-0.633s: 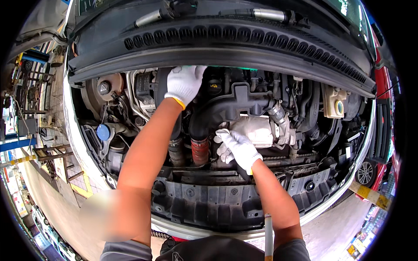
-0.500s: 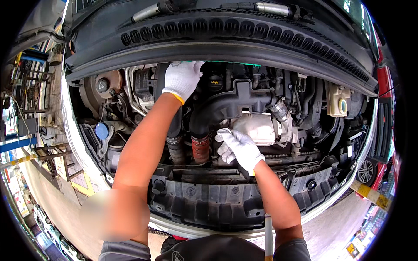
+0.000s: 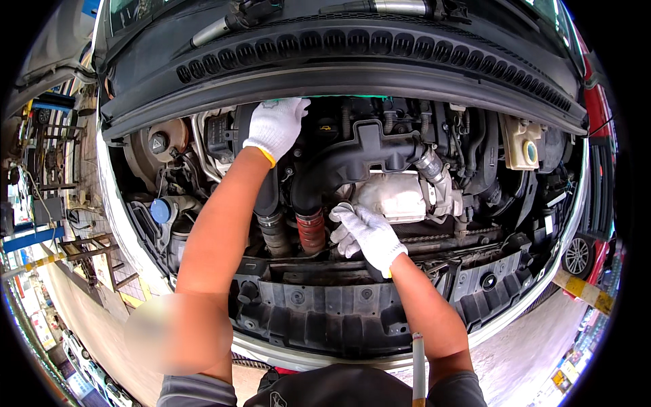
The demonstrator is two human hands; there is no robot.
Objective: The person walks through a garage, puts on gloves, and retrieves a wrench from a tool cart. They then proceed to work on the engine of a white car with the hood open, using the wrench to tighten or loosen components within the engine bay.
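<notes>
My left hand [image 3: 277,127], in a white knitted glove with a yellow cuff, reaches to the back of an open engine bay, against the lower edge of the black cowl panel [image 3: 352,71]. Its fingertips are hidden there, so any grip does not show. Lower down, my right hand [image 3: 366,234], gloved the same way, hovers by a red ribbed hose [image 3: 311,233] and a silver heat shield [image 3: 393,197]. Its fingers are loosely bent and apart, with nothing visible in them. A black curved air duct [image 3: 339,165] runs between the two hands.
A blue-capped filler neck [image 3: 161,210] stands at the left, a pale reservoir [image 3: 522,152] at the right. The black front crossmember [image 3: 325,302] spans the near side. A thin white stick like a cigarette [image 3: 418,366] juts in at the bottom. A red car [image 3: 593,251] stands at the right.
The whole view has shifted slightly. Both hands keep nearly the same places over the engine; the left fingers are angled a little differently at the cowl edge.
</notes>
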